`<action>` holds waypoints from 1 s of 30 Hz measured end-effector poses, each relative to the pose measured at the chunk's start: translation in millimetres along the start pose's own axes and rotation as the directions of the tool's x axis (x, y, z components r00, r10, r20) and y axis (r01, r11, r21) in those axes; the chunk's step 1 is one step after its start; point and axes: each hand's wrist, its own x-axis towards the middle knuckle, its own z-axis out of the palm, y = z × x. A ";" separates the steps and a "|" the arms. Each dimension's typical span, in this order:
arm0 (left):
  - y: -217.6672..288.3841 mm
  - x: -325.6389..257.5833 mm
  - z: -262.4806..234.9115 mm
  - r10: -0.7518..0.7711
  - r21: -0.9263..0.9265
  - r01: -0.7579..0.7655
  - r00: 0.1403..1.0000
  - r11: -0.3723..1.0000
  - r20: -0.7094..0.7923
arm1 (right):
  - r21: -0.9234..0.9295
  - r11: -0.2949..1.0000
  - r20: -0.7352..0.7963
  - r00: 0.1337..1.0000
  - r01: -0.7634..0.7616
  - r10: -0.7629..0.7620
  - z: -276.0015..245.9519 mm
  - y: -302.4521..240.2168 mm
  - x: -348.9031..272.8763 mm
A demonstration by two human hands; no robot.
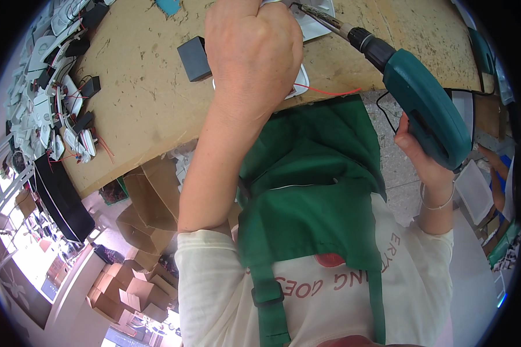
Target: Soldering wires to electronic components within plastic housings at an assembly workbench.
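Note:
My right hand is wrapped around the handle of a teal soldering gun, its fingers partly hidden behind the body. The gun's dark, narrow metal tip points up and left, over a white plastic piece at the top edge. Just left of the tip, my left hand is closed with its back showing; what its fingers hold is out of sight. Under that wrist lies a white plastic housing, mostly covered, with a red wire trailing right. A dark grey box-shaped block rests left of the hand.
Many white plastic parts with wires and dark blocks are heaped along the left of the worn brown table. A turquoise scrap lies at the far edge. Open cardboard boxes stand on the floor at lower left. My green apron touches the table's near edge.

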 end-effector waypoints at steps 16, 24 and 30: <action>1.0 -0.5 -6.9 -0.029 -0.117 0.022 0.998 0.993 -0.060 | 0.122 0.990 -0.046 0.997 0.072 -0.067 4.0 -9.4 3.7; -2.9 1.7 8.7 -0.078 -0.517 -0.128 0.931 0.846 -0.357 | 0.081 0.996 -0.056 0.998 0.044 -0.039 3.9 -8.6 4.9; 1.7 -1.6 -8.3 -0.047 -0.100 0.042 0.998 0.994 -0.048 | 0.098 0.995 -0.057 0.998 0.024 -0.018 5.6 -9.8 4.7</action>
